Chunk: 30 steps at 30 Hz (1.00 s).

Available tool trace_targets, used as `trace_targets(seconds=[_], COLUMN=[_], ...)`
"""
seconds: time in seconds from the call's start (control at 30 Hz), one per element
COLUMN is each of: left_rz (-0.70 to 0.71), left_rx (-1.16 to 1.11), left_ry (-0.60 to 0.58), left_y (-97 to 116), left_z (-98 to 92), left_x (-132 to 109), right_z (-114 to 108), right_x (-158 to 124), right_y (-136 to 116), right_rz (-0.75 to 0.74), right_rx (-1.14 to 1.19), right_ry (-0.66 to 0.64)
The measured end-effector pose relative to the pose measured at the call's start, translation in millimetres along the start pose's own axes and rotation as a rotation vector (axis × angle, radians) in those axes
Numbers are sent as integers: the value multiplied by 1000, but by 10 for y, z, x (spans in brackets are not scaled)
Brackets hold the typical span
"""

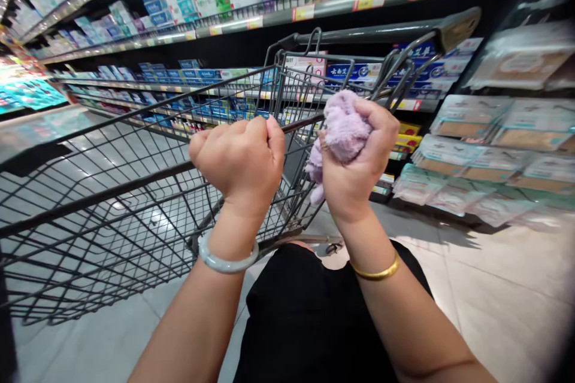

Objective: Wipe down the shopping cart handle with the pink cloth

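Observation:
A black wire shopping cart (171, 175) stands in front of me, its basket stretching to the left. The fingers of my left hand (240, 158) are curled closed over the cart's near top rail, which shows on both sides of the fist. My right hand (359, 161) is closed around a crumpled, fluffy light-purple cloth (345, 125), with part of it hanging below the fingers. The cloth is beside the rail; whether it touches the rail I cannot tell. Behind it is the cart's handle end (458, 27).
Long store shelves (269, 15) with boxed toothpaste run behind the cart. Clear packets (471, 116) hang on a rack to the right. Pale floor tiles (485, 269) lie below, and my black clothing (314, 317) is at the bottom.

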<state>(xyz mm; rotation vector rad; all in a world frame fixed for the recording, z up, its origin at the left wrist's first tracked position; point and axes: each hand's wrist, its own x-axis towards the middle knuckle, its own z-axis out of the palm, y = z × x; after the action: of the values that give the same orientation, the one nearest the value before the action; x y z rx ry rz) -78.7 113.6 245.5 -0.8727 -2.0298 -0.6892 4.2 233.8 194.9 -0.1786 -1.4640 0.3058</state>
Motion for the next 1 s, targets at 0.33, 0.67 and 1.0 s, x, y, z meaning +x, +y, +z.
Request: trace_targets(seconds=[0.33, 0.67, 1.0], left_rz=[288, 153, 139], left_rx=[62, 272, 251], left_ry=[-162, -213, -142], left_y=[161, -113, 38], left_z=[-138, -305, -131], left_x=[54, 65, 49], right_z=[-37, 28, 35], right_x=[11, -30, -55], right_y=[374, 182, 196], right_rz=[-14, -141, -17], right_rx=[-23, -61, -81], right_ry=[-1, -132, -114])
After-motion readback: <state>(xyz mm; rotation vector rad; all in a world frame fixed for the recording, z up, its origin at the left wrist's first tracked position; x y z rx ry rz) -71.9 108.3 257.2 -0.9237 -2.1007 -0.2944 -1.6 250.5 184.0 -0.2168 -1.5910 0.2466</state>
